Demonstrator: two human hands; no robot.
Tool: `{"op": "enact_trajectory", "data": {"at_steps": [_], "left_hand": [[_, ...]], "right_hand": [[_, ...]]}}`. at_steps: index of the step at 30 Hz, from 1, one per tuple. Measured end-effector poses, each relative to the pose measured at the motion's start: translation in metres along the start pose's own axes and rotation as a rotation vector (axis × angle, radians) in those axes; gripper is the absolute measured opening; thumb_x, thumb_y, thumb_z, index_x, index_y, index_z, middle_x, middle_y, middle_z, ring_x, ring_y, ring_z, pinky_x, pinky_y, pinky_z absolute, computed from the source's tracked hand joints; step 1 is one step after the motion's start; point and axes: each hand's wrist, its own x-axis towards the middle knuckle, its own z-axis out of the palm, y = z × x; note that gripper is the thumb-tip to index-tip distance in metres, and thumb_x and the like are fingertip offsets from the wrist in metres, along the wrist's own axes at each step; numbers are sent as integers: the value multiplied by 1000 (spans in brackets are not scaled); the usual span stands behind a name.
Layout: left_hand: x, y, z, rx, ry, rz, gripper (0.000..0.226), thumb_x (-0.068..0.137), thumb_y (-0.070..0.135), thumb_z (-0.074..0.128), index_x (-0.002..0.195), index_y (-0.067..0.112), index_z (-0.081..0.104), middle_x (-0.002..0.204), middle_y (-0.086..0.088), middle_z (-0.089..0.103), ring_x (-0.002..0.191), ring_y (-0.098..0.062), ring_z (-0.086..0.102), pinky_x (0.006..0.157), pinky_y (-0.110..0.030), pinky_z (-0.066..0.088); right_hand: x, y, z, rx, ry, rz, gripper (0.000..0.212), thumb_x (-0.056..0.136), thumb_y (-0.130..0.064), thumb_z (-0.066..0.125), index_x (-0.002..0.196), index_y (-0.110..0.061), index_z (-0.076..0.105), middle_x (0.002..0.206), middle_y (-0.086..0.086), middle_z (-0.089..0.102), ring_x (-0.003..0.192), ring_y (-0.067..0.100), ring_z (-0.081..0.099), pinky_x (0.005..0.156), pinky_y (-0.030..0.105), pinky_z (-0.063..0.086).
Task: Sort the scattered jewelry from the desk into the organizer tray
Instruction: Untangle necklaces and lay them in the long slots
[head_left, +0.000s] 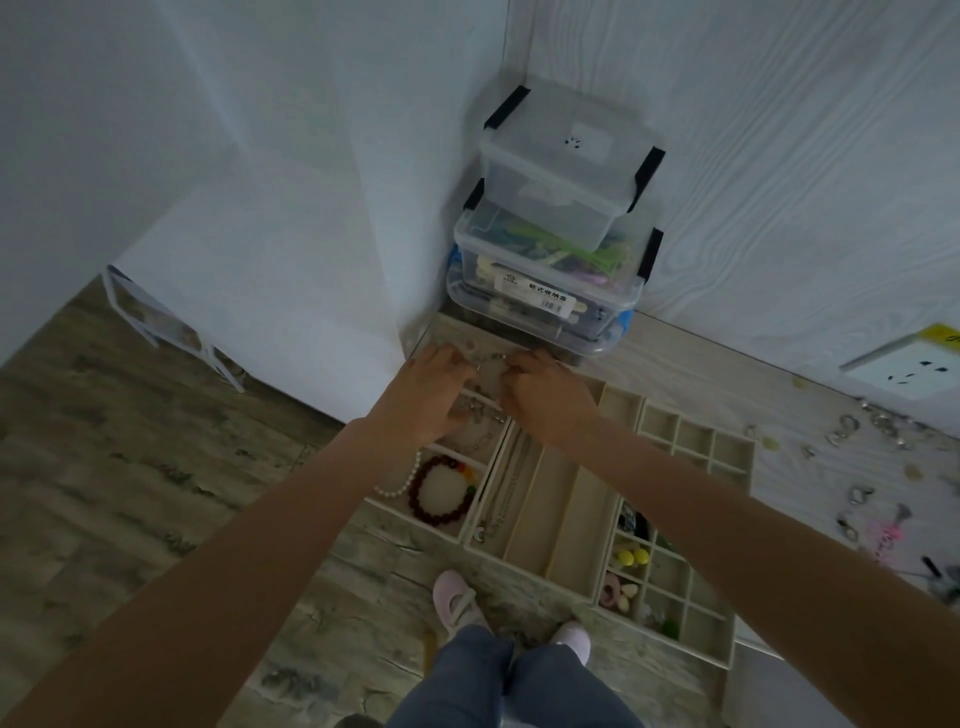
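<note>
Pinching beaded chain (491, 358), both grips (434, 387) (543, 395) over tray (576, 519); red bracelet (441, 491) inside.

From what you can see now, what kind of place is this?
Probably a home room corner. Stacked clear storage boxes stand against white walls, a wall socket sits low on the right, and a jewelry organizer tray lies on the desk.

A home room corner: plain white walls, wood-look floor (104, 467), stacked plastic storage boxes (561, 234), a wall socket (906, 371), slippers (457, 597).

Stacked clear storage boxes (556, 249), white wall socket (906, 364), pink slippers (460, 600)
</note>
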Motion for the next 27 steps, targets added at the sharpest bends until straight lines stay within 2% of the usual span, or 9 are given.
{"op": "enact_trajectory", "data": {"at_steps": [3, 6, 14, 18, 22, 27], "left_hand": [[-1, 3, 5, 162, -34, -24, 66, 72, 41, 72, 127, 15, 45, 131, -6, 39, 122, -24, 33, 93, -31, 28], [-2, 5, 13, 206, -23, -76, 80, 67, 48, 73, 131, 15, 40, 134, -9, 35, 123, -26, 31, 93, -32, 28], [-4, 6, 23, 187, 22, -106, 86, 66, 56, 71, 133, 14, 38, 136, -11, 35, 123, -27, 33, 95, -35, 28], [-6, 4, 20, 173, 24, -83, 79, 66, 53, 71, 130, 15, 44, 134, -7, 39, 122, -26, 35, 92, -35, 29], [-5, 2, 15, 210, 10, -60, 74, 68, 50, 70, 132, 20, 45, 134, -2, 41, 122, -23, 34, 92, -34, 27], [-1, 3, 9, 272, -26, -48, 77, 69, 54, 67, 137, 32, 39, 137, -5, 34, 127, -24, 27, 96, -35, 24]], "right_hand": [[0, -4, -5, 30, -45, 43, 44, 90, -38, 51, 124, -11, 55, 135, 5, 44, 124, 24, 37, 100, 34, 37], [0, -10, -6, 53, -50, 90, 52, 84, -43, 58, 126, -13, 52, 134, 7, 42, 125, 25, 35, 98, 35, 37], [1, -21, -3, 100, -53, 151, 62, 79, -43, 65, 129, -12, 45, 133, 11, 36, 127, 28, 32, 98, 37, 37], [2, -19, -4, 96, -61, 156, 68, 78, -45, 66, 132, -11, 42, 136, 11, 35, 128, 27, 32, 100, 37, 35], [0, -20, -4, 85, -47, 154, 64, 80, -45, 64, 131, -11, 44, 136, 10, 35, 128, 26, 32, 101, 35, 34], [0, -20, -5, 99, -44, 154, 59, 80, -45, 63, 126, -13, 50, 134, 9, 37, 127, 26, 33, 103, 33, 30]]}}
